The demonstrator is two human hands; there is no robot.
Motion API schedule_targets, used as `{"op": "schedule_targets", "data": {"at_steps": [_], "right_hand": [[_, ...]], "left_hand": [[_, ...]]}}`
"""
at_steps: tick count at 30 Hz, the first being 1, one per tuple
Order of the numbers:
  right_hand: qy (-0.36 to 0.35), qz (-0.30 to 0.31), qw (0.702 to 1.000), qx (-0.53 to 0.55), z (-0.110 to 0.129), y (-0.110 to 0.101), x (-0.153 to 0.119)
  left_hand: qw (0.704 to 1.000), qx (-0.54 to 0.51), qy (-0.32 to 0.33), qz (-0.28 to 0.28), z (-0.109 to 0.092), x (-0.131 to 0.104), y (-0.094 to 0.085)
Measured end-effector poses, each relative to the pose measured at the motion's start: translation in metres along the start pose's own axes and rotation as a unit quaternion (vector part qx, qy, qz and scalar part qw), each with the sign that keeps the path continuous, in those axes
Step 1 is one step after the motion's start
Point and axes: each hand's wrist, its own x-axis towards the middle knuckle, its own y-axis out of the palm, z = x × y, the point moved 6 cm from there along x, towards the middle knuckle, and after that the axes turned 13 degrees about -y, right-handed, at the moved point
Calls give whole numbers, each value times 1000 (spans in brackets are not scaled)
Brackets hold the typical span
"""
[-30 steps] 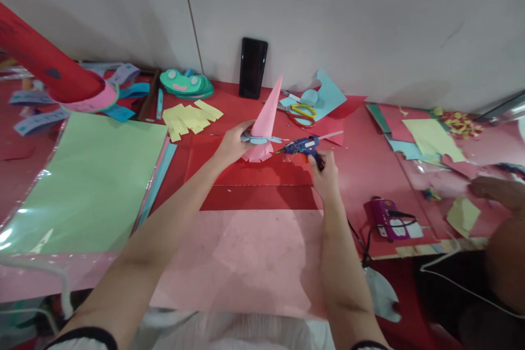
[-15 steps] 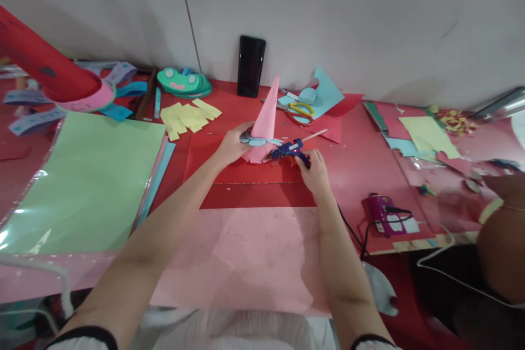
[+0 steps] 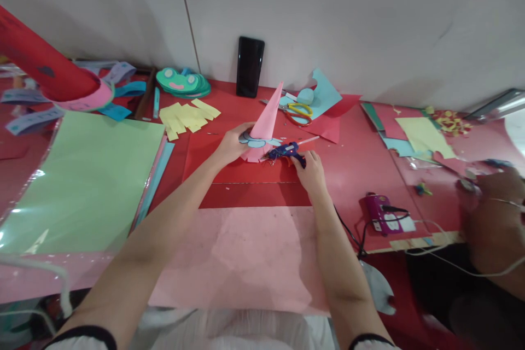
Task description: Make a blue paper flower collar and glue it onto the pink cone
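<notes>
A pink paper cone (image 3: 268,117) with a ring of blue scalloped paper (image 3: 257,142) around its lower part leans a little right over a red sheet (image 3: 229,169). My left hand (image 3: 233,143) is closed on the left side of the cone's base. In my right hand (image 3: 310,172) is a dark blue glue gun (image 3: 287,150) with a clear stick out of its back and a small red light. Its nozzle points left, at the lower edge of the cone; whether it touches cannot be made out.
Behind are a black phone (image 3: 250,66), scissors (image 3: 301,110), yellow strips (image 3: 186,117) and green cutouts (image 3: 180,83). Left lies a green sheet (image 3: 94,186); a red tube (image 3: 49,65) stands beyond. Right: a purple power adapter (image 3: 381,213) with cables and another person's arm (image 3: 498,219).
The cone's tip has tilted slightly right and down. My right hand and the glue gun have shifted slightly left. The other person's arm at the right has moved further over the table.
</notes>
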Motion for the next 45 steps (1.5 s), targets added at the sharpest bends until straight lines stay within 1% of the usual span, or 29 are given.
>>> {"op": "schedule_targets", "data": {"at_steps": [3,5,7,8,10,12,15,16,18,22,26,28,30,32,33,38,41,45], "right_hand": [[-2,-8,1000,-1,0,0,0],[-2,-12,1000,0,-1,-1,0],[-5,-14,1000,2,-1,-1,0],[-6,-15,1000,3,-1,-1,0],[-5,-19,1000,4,-1,-1,0],[-4,-23,1000,5,-1,-1,0],[-3,-23,1000,6,-2,-1,0],[-3,-23,1000,7,-2,-1,0],[-3,-22,1000,9,-2,0,-1],[-1,-24,1000,14,-2,0,-1],[4,-27,999,22,-2,-1,0],[5,-26,999,25,-2,-2,0],[7,-22,999,27,-1,-2,0],[10,-20,999,33,-1,-2,0],[12,-19,999,40,0,-2,0],[32,-34,995,83,2,-2,0],[39,-56,993,95,5,-7,0],[43,-89,990,101,9,-15,0]], "left_hand": [[1000,-9,14,14,-1,0,1],[999,4,30,19,-5,-1,0],[997,55,44,19,-13,-3,-4],[994,98,47,23,-17,-5,-6],[982,186,26,31,-23,-8,-13],[968,246,-13,49,-26,-12,-23],[953,293,-57,58,-31,-18,-36],[950,302,-61,59,-32,-19,-37],[948,307,-55,69,-35,-20,-33],[956,270,-19,111,-33,-19,-10],[978,181,-12,105,-27,-16,4],[983,146,-3,110,-25,-16,10],[988,117,16,103,-25,-15,14],[992,100,19,74,-22,-12,15],[994,98,10,57,-19,-11,14],[995,74,-59,-10,-6,-2,4],[995,42,-81,-28,-6,-2,0],[994,16,-100,-43,-10,-3,-1]]}}
